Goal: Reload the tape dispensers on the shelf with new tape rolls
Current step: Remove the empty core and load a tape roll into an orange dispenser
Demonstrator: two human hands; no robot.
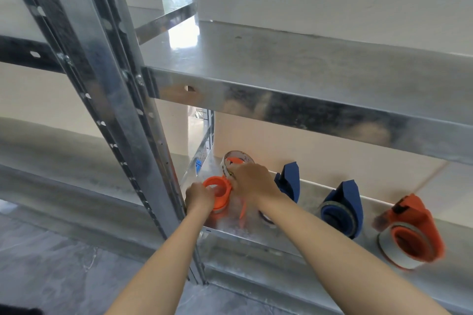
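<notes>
At the left end of the lower metal shelf [314, 188], my left hand [199, 198] grips an orange tape dispenser [217, 193] by its round hub. My right hand [252, 181] holds a clear tape roll [236, 160] with orange print, right beside and above that dispenser. Further right on the same shelf stand two blue dispensers, one [289, 181] partly behind my right wrist and another [343, 210] carrying a roll. At the far right lies an orange dispenser [412, 233] loaded with a white roll.
The upper shelf [307, 64] juts out just above my hands, and its front lip [320, 112] hangs low over the work area. A galvanised upright post [120, 100] stands immediately left of my left hand. Grey floor [51, 263] lies below.
</notes>
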